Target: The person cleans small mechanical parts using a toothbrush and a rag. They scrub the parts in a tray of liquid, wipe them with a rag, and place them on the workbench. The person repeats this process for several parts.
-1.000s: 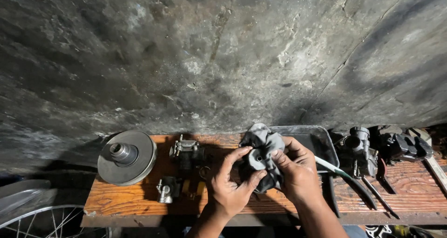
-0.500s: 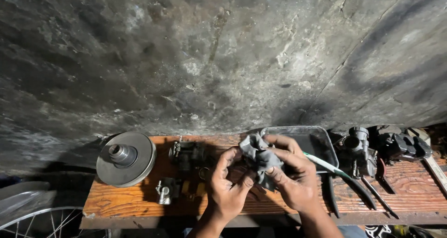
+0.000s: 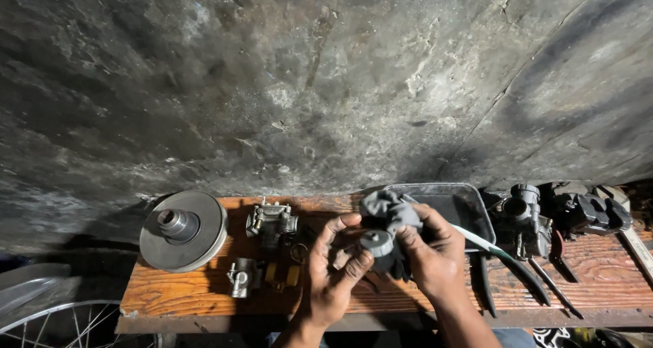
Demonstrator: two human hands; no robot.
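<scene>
Both hands raised just above the front edge of the wooden bench, near its middle. Left hand half closed, thumb and fingertips pinching the round grey end of a small metal engine part, palm turned toward the camera. Right hand closed around the same part from the other side, pressing a dark grey rag over and against it; rag bunched above the fingers, draped partly over the part. Exact kind of part hard to tell, mostly hidden by rag and fingers.

On the bench's left end, a round pulley disc with a raised hub, lying flat. Just right of it, toward the back edge, a carburettor body; nearer the front edge, a small metal fitting and a yellowish piece beside it. Behind the hands, against the back edge, a shallow metal tray, dark inside. A pale green strip running from the right hand's far side across the tray's front corner. Toward the right end, another carburettor, upright, then a cluster of dark parts. Long-handled tools lying on the boards in front of these, pointing toward the front edge. A spoked wheel rim below the bench's left corner. Rough grey wall filling everything behind.
</scene>
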